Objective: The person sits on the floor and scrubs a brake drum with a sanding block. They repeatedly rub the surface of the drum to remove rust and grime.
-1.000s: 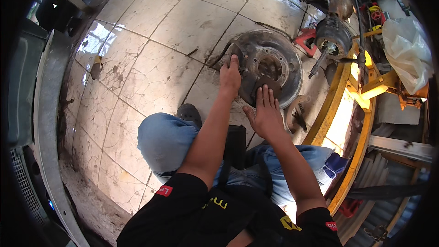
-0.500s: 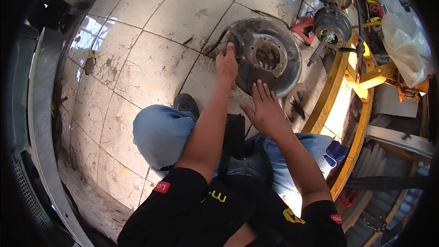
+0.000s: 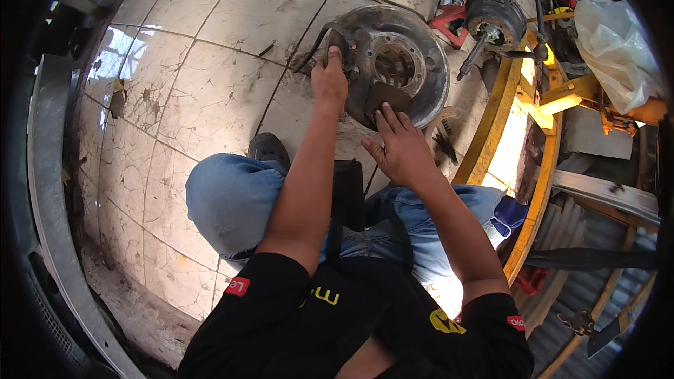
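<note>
A round, dirty brake drum or backing plate with a bolt-holed centre lies on the tiled floor before me. At its left side my left hand is closed, thumb on top, on a curved dark piece that looks like a brake shoe; most of its fingers are hidden. My right hand has its fingers stretched out, their tips on the lower edge of a flat dark sheet-like piece. That piece lies over the near part of the round part.
A red stand and a greasy axle hub are beyond on the right. A yellow metal frame curves along my right side, near a clear plastic bag. A toothed, rusty part lies right of my right hand.
The whole view has shifted, so everything sits slightly further left and up. Both hands keep nearly the same places on the parts.
</note>
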Tool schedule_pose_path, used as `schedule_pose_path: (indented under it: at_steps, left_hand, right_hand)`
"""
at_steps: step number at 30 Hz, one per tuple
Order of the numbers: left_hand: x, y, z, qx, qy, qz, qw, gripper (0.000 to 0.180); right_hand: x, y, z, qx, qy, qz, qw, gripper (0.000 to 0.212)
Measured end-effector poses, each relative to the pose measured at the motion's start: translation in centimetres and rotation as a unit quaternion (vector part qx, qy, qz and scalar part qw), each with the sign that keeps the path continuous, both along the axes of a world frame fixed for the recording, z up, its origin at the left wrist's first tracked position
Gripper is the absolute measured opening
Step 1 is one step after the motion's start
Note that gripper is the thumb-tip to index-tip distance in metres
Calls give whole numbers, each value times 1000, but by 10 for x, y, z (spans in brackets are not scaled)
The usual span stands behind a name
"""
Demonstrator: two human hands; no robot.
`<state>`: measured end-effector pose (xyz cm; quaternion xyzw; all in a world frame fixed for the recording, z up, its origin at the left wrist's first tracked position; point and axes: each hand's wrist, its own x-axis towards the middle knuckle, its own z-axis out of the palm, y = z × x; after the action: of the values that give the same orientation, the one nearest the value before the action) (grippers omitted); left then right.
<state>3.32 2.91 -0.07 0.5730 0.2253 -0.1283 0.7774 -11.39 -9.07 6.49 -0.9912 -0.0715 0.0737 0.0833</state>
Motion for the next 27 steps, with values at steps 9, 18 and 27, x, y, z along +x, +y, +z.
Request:
schedule_pose_path:
  at_steps: [9, 18, 27]
  left_hand:
    - [-9, 0, 21, 36, 0, -15, 999, 70]
    - [4, 4, 1, 51, 15, -24, 998, 74]
    - [-6, 4, 19, 44, 28, -18, 998, 79]
  right_hand:
    - [24, 12, 7, 15, -10, -76, 997, 71]
    - [-2, 20, -16, 39, 21, -49, 998, 85]
    - [-3, 23, -15, 26, 69, -73, 995, 88]
